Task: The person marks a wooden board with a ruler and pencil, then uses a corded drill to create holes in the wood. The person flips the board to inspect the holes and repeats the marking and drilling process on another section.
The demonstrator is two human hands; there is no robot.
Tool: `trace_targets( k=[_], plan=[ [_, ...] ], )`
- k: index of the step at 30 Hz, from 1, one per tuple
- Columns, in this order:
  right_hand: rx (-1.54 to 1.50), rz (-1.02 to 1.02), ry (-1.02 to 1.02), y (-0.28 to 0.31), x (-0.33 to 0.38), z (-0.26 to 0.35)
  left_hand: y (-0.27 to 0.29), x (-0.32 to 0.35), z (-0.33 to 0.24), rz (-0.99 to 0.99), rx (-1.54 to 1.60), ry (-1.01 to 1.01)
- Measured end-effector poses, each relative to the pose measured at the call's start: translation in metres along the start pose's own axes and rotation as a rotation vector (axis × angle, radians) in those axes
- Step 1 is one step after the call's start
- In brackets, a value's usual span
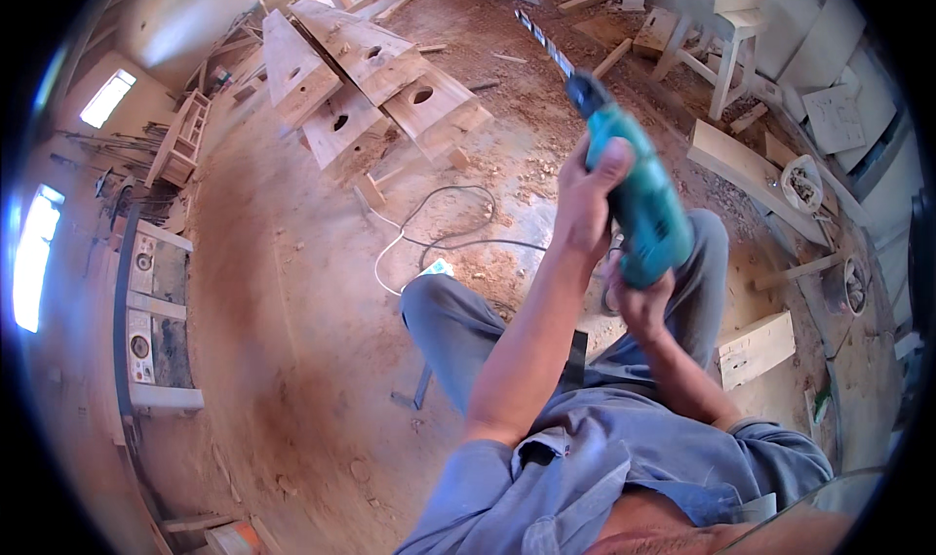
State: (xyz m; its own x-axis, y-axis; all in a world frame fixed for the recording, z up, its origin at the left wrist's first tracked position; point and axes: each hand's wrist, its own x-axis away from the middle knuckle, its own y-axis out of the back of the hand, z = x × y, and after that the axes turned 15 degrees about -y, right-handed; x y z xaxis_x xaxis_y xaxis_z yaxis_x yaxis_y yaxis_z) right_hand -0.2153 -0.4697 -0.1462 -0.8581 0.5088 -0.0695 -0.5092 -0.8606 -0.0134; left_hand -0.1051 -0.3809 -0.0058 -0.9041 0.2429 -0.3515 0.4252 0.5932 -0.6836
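Note:
A teal power drill (651, 204) is held up in front of my chest, slightly blurred. Its long spiral wood bit (544, 43) points up and away to the left. My left hand (587, 199) is wrapped round the front of the drill body, thumb across the top. Lower down, my right hand (643, 306) grips the drill's rear handle; the drill partly hides those fingers. The bit is in the air, apart from any wood. Beyond it on the left stand pale wooden pieces (444, 116) with round holes bored in them.
A black cable (458, 243) and a white cord (387, 248) lie on the dusty floor ahead of my knees. At right are a wooden block (759, 352), a long beam (746, 177), a bucket (802, 186) and a sawhorse-like stand (721, 43). A wooden frame (156, 306) leans at left.

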Motion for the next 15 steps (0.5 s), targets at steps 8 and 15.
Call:
trace_targets(
  k=[8, 15],
  plan=[
    [0.054, 0.444, -0.213, 0.008, 0.041, -0.003, 0.068, 0.076, 0.019, -0.438, -0.095, 0.046],
    [0.108, 0.523, -0.316, -0.006, 0.025, -0.026, 0.079, 0.074, 0.02, -0.49, -0.177, -0.004]
  ],
)
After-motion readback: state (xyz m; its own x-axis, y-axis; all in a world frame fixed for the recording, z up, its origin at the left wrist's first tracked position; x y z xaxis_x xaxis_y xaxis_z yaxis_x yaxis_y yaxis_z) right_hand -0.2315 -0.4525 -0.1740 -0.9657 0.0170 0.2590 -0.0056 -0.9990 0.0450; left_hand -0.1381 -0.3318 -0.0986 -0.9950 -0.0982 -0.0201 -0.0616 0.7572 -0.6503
